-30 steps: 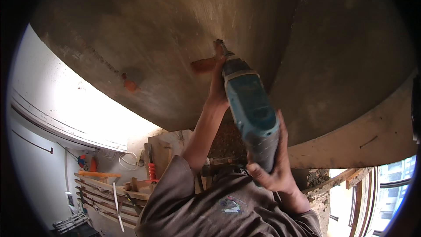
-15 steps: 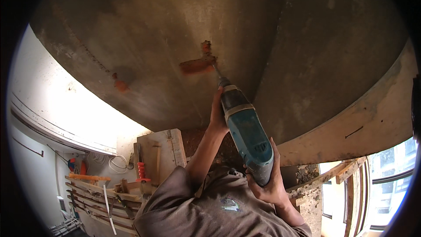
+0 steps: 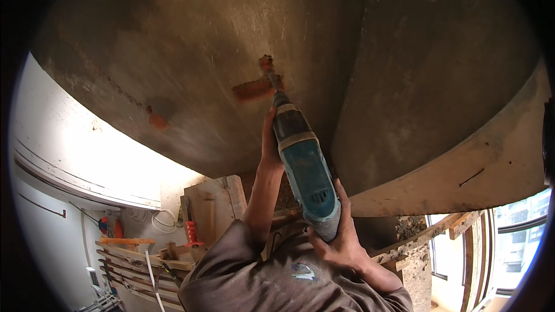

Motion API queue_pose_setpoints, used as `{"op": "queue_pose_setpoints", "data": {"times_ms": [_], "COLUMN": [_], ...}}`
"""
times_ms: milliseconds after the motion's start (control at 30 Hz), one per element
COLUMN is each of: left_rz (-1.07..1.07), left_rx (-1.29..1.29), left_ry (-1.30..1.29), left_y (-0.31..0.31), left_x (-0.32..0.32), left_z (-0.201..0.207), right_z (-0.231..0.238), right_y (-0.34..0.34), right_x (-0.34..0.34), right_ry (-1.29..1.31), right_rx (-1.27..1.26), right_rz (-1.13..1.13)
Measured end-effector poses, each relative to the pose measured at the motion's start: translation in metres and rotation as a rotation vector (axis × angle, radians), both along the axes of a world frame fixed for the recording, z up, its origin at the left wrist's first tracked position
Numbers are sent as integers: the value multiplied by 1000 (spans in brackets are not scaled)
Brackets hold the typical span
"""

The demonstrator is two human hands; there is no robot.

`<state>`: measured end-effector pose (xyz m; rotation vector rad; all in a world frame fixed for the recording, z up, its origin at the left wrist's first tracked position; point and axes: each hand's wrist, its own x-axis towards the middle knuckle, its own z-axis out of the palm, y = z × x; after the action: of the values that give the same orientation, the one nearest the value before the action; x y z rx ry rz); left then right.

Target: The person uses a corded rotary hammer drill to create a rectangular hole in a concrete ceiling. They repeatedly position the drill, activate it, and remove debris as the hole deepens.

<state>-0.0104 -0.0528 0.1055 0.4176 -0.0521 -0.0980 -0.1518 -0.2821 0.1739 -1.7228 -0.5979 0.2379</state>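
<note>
A teal and black hammer drill [image 3: 305, 167] points up and slightly left against a grey plastered surface [image 3: 191, 17]. My left hand [image 3: 270, 147] supports its front part from the left side, just behind the chuck. My right hand [image 3: 341, 240] is closed around its rear end, close to my chest. The metal bit [image 3: 273, 78] reaches into an orange-red chipped recess [image 3: 251, 89], at its right end below a small upper notch. Where exactly the bit's tip touches is hard to make out. Part of each hand's grip is hidden behind the drill.
A second orange-red chipped spot [image 3: 156, 118] lies to the left on the surface. At lower left, a red-handled chisel [image 3: 191, 234] stands by a wooden board [image 3: 211, 196], near stacked timber strips [image 3: 141, 271]. Wooden beams [image 3: 428, 237] and a window [image 3: 523, 242] are at right.
The drill has shifted left and stands a little more upright. Its bit has moved up from the recess's right end toward the upper notch. Both hands keep their hold, and the view has shifted slightly.
</note>
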Motion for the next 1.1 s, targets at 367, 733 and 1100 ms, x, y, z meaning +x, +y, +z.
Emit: {"op": "queue_pose_setpoints", "data": {"times_ms": [367, 733, 1100], "left_rz": [74, 56, -7], "left_rx": [40, -44, -99], "left_ry": [127, 166, 135], "left_y": [9, -1, -19], "left_x": [27, 46, -5], "left_z": [-6, -12, -20], "right_z": [-18, -17, -30], "right_y": [0, -1, 0], "right_x": [39, 50, -7], "right_ry": [254, 107, 6], "right_rx": [277, 131, 46], "right_rz": [-42, -91, -109]}}
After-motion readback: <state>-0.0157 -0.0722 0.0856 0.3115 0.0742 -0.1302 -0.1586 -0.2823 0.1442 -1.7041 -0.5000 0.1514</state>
